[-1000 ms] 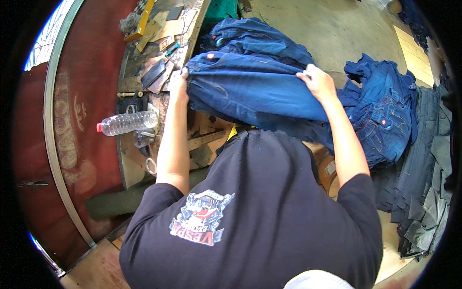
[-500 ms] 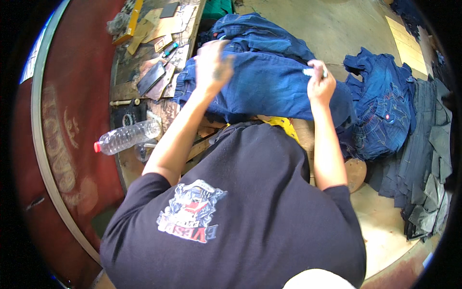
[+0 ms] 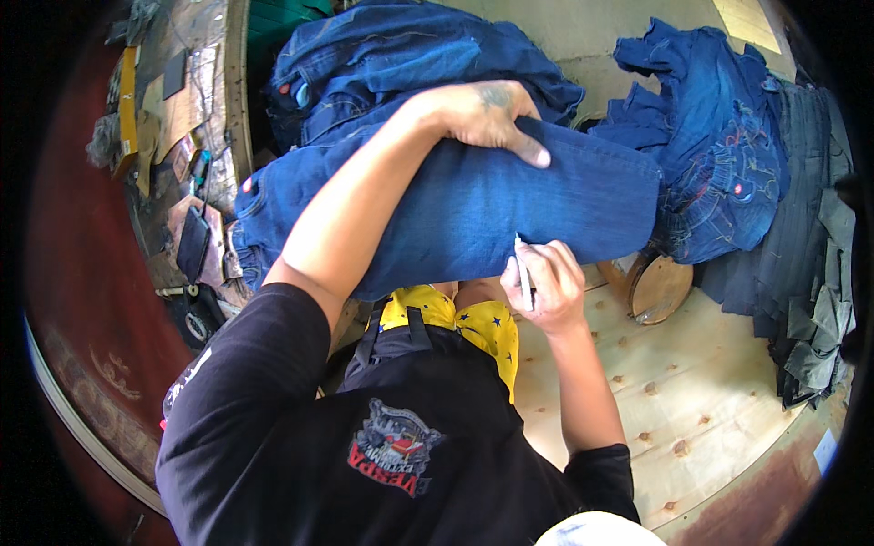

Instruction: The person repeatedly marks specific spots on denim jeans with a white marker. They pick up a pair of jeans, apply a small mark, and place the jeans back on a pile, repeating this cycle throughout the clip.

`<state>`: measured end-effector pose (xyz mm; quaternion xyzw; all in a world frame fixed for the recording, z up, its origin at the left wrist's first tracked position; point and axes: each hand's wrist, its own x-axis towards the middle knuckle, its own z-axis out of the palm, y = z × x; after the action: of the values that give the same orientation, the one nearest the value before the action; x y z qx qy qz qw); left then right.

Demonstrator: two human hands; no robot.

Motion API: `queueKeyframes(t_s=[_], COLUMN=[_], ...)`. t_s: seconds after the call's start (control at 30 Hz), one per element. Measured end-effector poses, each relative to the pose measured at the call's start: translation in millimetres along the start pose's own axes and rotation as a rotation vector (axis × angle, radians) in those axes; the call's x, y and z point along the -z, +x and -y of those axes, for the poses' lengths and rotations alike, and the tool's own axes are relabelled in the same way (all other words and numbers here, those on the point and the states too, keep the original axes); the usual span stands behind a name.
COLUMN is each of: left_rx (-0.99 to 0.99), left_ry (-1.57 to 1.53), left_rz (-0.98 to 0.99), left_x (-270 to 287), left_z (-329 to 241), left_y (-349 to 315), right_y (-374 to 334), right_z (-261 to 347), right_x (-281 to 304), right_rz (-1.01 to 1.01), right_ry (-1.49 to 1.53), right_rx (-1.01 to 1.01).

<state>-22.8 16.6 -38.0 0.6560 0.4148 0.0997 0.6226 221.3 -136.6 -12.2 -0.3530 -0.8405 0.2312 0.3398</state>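
A pair of dark blue denim trousers (image 3: 455, 205) lies stretched across in front of me, its gathered waistband to the left and leg end to the right. My left hand (image 3: 487, 114) reaches over the far edge of the leg and grips it, thumb on top; its other fingers are mostly hidden. At the near edge, my right hand (image 3: 551, 287) pinches a slim pale pointed tool (image 3: 524, 280), whose tip touches or nearly touches the denim. Its exact kind is too small to tell. Behind lies more bunched denim clothing (image 3: 401, 59).
More denim garments (image 3: 719, 146) are heaped at the right, beside stacked dark cloth (image 3: 806, 227). A round wooden piece (image 3: 660, 289) sits below the leg end. On the left, a worn wooden bench (image 3: 211, 82) carries a dark phone (image 3: 193, 244) and small clutter.
My left hand has moved right, across the leg to its far edge. The right hand has come down and left with the pale tool, to the near edge. The whole view has shifted.
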Motion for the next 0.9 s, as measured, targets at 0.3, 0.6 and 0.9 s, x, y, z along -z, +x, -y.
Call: queueKeyframes(t_s=[0.3,0.6,0.9], left_rx=[-0.188,-0.15,-0.374], left_ry=[0.466,0.655,0.625], left_rz=[-0.535,-0.654,-0.797], left_x=[-19,-23,-28], left_z=[10,6,4], left_y=[7,4,2], right_y=[74,66,13], right_z=[-55,-49,-30], right_x=[-27,-29,-31], right_rz=[-0.178,-0.125,-0.207], right_ry=[-0.083,-0.076,-0.052], right_rx=[-0.024,-0.054,-0.058])
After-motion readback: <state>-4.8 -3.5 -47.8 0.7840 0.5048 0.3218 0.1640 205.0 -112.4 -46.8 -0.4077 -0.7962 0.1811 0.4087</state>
